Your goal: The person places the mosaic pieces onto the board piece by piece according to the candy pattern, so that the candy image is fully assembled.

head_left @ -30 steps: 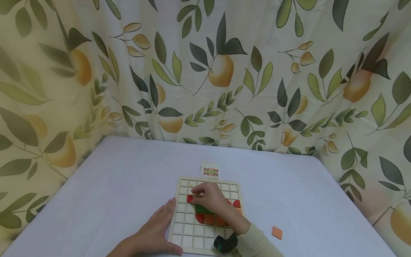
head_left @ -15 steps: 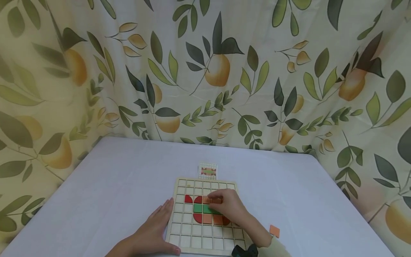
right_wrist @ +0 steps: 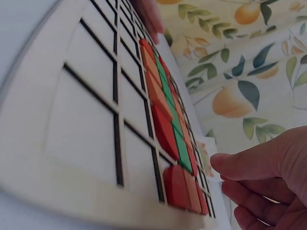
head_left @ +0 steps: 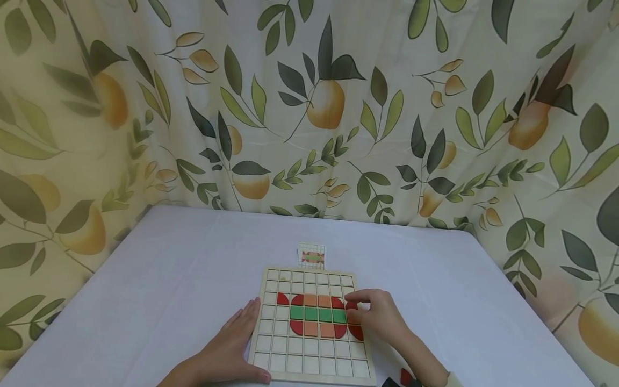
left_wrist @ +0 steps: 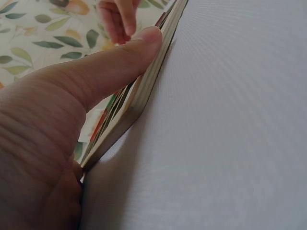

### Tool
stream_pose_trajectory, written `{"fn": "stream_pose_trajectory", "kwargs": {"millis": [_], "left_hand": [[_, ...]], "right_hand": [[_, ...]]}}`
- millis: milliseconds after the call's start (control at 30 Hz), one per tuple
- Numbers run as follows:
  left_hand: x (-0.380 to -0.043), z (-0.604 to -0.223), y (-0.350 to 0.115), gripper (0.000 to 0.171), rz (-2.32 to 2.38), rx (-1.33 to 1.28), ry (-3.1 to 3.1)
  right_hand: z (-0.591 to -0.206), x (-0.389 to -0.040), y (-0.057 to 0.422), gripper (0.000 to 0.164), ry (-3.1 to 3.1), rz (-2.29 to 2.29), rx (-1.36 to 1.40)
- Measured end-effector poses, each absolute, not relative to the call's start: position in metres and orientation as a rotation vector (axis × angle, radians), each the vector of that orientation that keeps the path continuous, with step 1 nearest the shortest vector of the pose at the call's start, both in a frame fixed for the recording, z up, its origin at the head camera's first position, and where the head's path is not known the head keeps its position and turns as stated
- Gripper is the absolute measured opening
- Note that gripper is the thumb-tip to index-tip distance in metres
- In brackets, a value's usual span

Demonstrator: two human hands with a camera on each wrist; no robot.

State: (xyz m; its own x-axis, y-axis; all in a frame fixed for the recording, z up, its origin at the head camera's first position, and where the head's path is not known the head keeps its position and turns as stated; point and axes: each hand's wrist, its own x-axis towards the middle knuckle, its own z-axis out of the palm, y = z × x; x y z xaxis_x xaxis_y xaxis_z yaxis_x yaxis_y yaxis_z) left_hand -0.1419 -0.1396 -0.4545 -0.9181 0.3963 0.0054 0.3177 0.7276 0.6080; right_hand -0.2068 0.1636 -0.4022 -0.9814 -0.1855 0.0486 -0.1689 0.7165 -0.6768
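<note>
A light wooden grid board (head_left: 290, 361) lies on the table with red quarter-round pieces (head_left: 297, 327), orange square tiles (head_left: 311, 328) and a row of green tiles (head_left: 311, 313) in its cells. One red piece (head_left: 282, 299) sits apart at the pattern's left. My left hand (head_left: 227, 341) rests along the board's left edge, fingers straight, thumb at the near corner. My right hand (head_left: 382, 317) hovers at the board's right side, over red and orange pieces there, partly covering them. In the right wrist view its thumb and loosely curled fingers (right_wrist: 249, 191) hold nothing.
A small pattern card (head_left: 311, 256) lies just beyond the board's far edge. A bit of red (head_left: 405, 377) shows beside the black wrist strap at the right. White cloth (head_left: 193, 258) covers the table, with a leaf-and-fruit curtain (head_left: 309, 134) behind.
My right hand has moved from the red piece at the left across the pattern to the board's right side, uncovering the middle tiles. The loose orange tile is now hidden. My left hand stays put.
</note>
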Motion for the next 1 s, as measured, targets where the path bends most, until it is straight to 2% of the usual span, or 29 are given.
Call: {"fn": "stream_pose_trajectory", "kwargs": {"millis": [200, 567, 1000], "left_hand": [[-0.141, -0.455, -0.14, 0.134, 0.965, 0.585, 2.808], [-0.139, -0.451, -0.14, 0.132, 0.962, 0.584, 2.803], [-0.14, -0.451, -0.139, 0.131, 0.955, 0.585, 2.803]], "right_hand": [[-0.402, -0.199, 0.178, 0.016, 2.901, -1.122, -0.246], [-0.406, -0.187, 0.206, 0.024, 2.992, -1.043, -0.186], [-0.405, -0.17, 0.238, 0.025, 2.99, -1.017, -0.127]]}}
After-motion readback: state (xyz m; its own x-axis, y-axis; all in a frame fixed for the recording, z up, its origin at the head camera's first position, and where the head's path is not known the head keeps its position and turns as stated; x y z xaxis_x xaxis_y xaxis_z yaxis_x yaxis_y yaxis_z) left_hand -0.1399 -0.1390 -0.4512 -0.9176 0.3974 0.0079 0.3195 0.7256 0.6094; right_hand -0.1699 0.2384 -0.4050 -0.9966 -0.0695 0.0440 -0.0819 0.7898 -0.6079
